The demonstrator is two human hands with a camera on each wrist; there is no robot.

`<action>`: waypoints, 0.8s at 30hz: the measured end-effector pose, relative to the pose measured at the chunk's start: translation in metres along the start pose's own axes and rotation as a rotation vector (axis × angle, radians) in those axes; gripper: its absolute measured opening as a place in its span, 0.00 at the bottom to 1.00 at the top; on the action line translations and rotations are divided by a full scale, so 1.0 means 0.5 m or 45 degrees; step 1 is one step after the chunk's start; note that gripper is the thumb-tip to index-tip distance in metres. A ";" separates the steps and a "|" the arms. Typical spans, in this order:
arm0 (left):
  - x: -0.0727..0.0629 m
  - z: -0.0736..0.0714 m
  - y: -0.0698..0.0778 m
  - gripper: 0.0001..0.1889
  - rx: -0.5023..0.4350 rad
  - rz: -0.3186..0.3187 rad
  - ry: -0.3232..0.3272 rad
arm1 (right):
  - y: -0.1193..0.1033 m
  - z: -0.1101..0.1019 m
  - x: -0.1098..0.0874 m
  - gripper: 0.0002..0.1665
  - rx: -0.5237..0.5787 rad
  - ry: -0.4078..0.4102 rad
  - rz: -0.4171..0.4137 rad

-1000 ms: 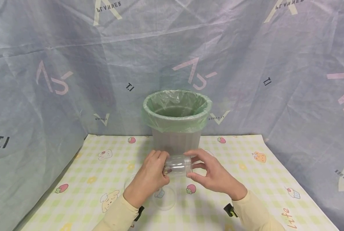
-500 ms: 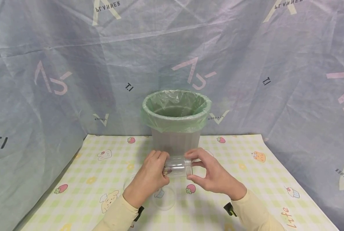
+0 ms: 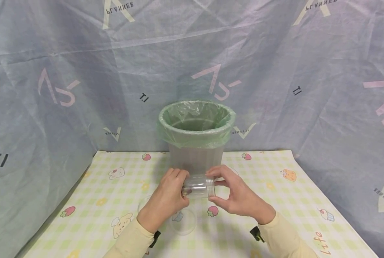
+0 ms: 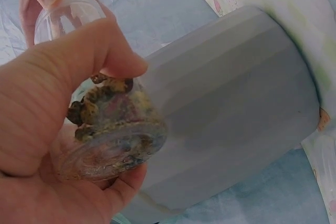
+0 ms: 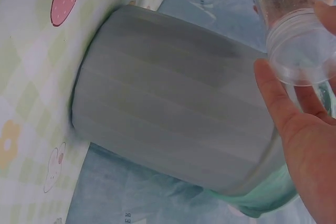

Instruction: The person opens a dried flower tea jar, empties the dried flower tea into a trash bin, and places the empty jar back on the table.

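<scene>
Clear jar (image 3: 198,185) lies sideways between the two hands, just in front of the bin (image 3: 196,159). Left hand (image 3: 167,195) clamped on the closed end, fingers and thumb bent round it from both sides. Right hand (image 3: 235,191) clamped on the other end, thumb and fingertips pinching the threaded rim (image 3: 210,187), thumb and fingers spread across its width. Base faces the left wrist camera; dark and tan lumps (image 4: 113,111) sit inside against that end, probably dried food, but too blurred to name. Right wrist view shows the round mouth end close up, fingers around it.

Two clear round discs on the tabletop (image 3: 243,218): one disc (image 3: 183,221) flat below the jar, other disc (image 3: 142,204) partly hidden by the left hand. Bin is grey, upright, near the back edge, green liner (image 3: 195,139) folded over its rim. Checked cloth (image 3: 92,233) covers the tabletop, printed with strawberries and animals. Grey-blue curtain (image 3: 259,71) with letters behind and at sides. Pale yellow sleeves (image 3: 130,240), black strap (image 3: 154,239) at the left wrist.
</scene>
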State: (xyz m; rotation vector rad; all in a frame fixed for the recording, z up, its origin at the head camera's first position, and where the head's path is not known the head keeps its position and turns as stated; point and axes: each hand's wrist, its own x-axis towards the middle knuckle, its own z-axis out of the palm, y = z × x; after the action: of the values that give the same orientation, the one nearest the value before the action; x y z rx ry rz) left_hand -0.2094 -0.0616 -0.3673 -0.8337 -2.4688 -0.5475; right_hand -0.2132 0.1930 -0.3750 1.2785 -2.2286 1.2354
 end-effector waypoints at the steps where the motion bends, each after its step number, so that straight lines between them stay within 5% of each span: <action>1: 0.000 0.000 0.000 0.30 0.000 0.000 0.001 | -0.001 -0.001 0.000 0.36 0.004 -0.002 0.021; 11: 0.000 0.002 0.005 0.29 0.016 0.018 0.049 | -0.015 -0.009 0.002 0.23 0.120 0.024 0.472; 16: -0.001 0.005 0.008 0.30 0.040 0.025 0.091 | -0.022 -0.009 0.004 0.24 0.263 -0.019 0.683; 24: -0.001 0.012 0.009 0.29 0.103 0.067 0.137 | -0.031 -0.008 0.005 0.25 0.355 -0.053 0.807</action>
State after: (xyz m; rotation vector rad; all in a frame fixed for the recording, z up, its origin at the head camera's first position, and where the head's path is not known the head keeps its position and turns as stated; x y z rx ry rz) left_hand -0.2081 -0.0553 -0.3713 -0.8129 -2.3482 -0.4586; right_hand -0.2028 0.1911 -0.3628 0.6775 -2.6702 1.7961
